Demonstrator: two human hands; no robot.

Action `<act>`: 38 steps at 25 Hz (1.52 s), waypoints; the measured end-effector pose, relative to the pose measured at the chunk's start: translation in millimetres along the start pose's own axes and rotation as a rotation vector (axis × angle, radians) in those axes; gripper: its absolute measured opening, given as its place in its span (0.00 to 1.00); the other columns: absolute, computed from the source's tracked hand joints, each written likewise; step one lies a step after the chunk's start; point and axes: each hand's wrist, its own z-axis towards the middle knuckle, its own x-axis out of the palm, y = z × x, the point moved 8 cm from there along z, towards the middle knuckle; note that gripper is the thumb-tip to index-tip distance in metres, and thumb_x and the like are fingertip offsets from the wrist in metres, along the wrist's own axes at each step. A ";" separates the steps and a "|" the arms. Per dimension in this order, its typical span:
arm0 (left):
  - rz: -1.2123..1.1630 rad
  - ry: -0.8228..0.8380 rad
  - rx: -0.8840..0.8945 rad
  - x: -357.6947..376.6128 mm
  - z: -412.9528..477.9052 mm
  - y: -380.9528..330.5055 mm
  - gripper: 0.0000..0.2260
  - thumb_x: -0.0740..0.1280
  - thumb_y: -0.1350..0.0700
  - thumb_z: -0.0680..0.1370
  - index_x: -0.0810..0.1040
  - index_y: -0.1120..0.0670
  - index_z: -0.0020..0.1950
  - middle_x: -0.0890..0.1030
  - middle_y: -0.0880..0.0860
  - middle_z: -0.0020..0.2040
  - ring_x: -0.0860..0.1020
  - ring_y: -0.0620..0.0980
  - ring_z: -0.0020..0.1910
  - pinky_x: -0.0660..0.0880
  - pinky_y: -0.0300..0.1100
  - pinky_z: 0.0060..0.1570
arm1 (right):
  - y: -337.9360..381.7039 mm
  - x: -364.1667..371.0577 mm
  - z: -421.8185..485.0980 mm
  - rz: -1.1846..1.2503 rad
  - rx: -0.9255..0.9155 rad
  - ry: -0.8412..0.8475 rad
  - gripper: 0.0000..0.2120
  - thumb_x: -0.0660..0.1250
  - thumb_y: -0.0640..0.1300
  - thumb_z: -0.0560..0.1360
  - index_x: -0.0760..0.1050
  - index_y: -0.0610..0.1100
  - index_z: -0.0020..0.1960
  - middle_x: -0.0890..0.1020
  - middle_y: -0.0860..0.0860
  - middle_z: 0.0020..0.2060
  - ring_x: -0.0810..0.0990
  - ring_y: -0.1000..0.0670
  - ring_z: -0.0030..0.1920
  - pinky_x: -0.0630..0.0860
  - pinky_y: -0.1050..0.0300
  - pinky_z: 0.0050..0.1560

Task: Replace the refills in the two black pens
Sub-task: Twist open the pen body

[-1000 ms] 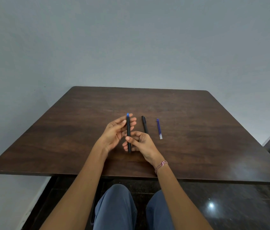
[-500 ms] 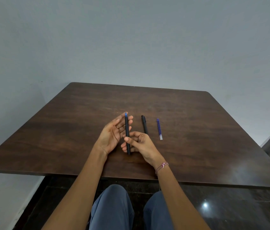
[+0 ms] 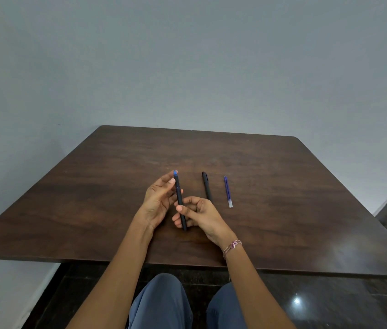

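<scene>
A black pen (image 3: 179, 201) with a blue far end is held above the dark wooden table (image 3: 282, 210), pointing away from me. My right hand (image 3: 198, 216) grips its near half between thumb and curled fingers. My left hand (image 3: 158, 200) lies palm up to the left, its fingertips touching the pen's far half. A second black pen (image 3: 206, 185) lies flat on the table just right of my hands, its near end hidden behind my right hand. A blue refill (image 3: 228, 191) with a clear tip lies parallel to it, further right.
The table stands against a plain grey wall. Its near edge runs just above my knees, and dark glossy floor shows below and at the right.
The camera has shifted slightly. My left hand's fingers have closed in a little against the pen's far half. My right hand keeps its hold on the pen.
</scene>
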 end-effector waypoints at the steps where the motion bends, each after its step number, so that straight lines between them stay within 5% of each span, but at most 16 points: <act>1: -0.032 0.019 -0.005 -0.4 0.8 0.6 0.14 0.64 0.56 0.73 0.78 0.55 0.57 0.82 0.52 0.46 0.80 0.49 0.47 0.80 0.39 0.43 | 0.1 -1.1 0.2 0.015 0.003 -0.005 0.06 0.67 0.39 0.75 0.76 0.40 0.52 0.84 0.46 0.36 0.84 0.51 0.37 0.81 0.59 0.41; 5: -0.075 0.111 -0.057 3.7 0.7 3.6 0.16 0.55 0.60 0.80 0.71 0.60 0.67 0.79 0.59 0.62 0.77 0.54 0.62 0.78 0.42 0.56 | 1.5 -3.0 0.5 0.062 0.030 0.021 0.06 0.66 0.39 0.76 0.76 0.40 0.53 0.84 0.46 0.37 0.84 0.51 0.38 0.82 0.57 0.42; 9: -0.046 0.093 -0.024 3.5 0.8 1.6 0.15 0.66 0.62 0.73 0.76 0.57 0.60 0.84 0.55 0.53 0.82 0.50 0.53 0.80 0.39 0.47 | 0.4 -2.0 0.0 0.073 0.038 0.046 0.07 0.65 0.38 0.76 0.76 0.39 0.54 0.84 0.46 0.36 0.84 0.51 0.37 0.82 0.58 0.41; 14: -0.037 0.104 0.016 -2.0 4.4 0.4 0.28 0.81 0.53 0.57 0.81 0.54 0.56 0.84 0.52 0.47 0.83 0.46 0.47 0.80 0.37 0.44 | 1.0 -0.5 -2.3 0.070 0.054 0.095 0.07 0.64 0.38 0.77 0.76 0.40 0.54 0.84 0.47 0.36 0.84 0.52 0.38 0.81 0.60 0.41; 19: -0.060 0.173 0.020 4.1 2.5 -1.9 0.27 0.82 0.53 0.57 0.83 0.52 0.54 0.83 0.49 0.42 0.82 0.45 0.43 0.79 0.36 0.43 | 1.0 3.1 -4.1 0.089 0.093 0.178 0.07 0.62 0.35 0.77 0.76 0.41 0.53 0.85 0.47 0.38 0.84 0.52 0.40 0.81 0.60 0.43; 25: -0.031 0.177 -0.015 6.9 -1.7 -0.3 0.23 0.83 0.51 0.55 0.85 0.52 0.48 0.80 0.49 0.37 0.80 0.44 0.37 0.75 0.33 0.28 | 0.5 7.7 -4.7 0.098 0.102 0.252 0.10 0.60 0.33 0.78 0.76 0.41 0.56 0.86 0.46 0.41 0.85 0.52 0.43 0.81 0.60 0.45; 38: 0.072 0.100 0.064 0.8 2.8 -3.2 0.21 0.83 0.46 0.53 0.79 0.49 0.38 0.77 0.47 0.36 0.75 0.42 0.35 0.75 0.33 0.35 | 1.4 8.1 -5.4 0.087 0.110 0.238 0.09 0.60 0.33 0.78 0.75 0.41 0.55 0.86 0.47 0.38 0.85 0.53 0.40 0.81 0.61 0.42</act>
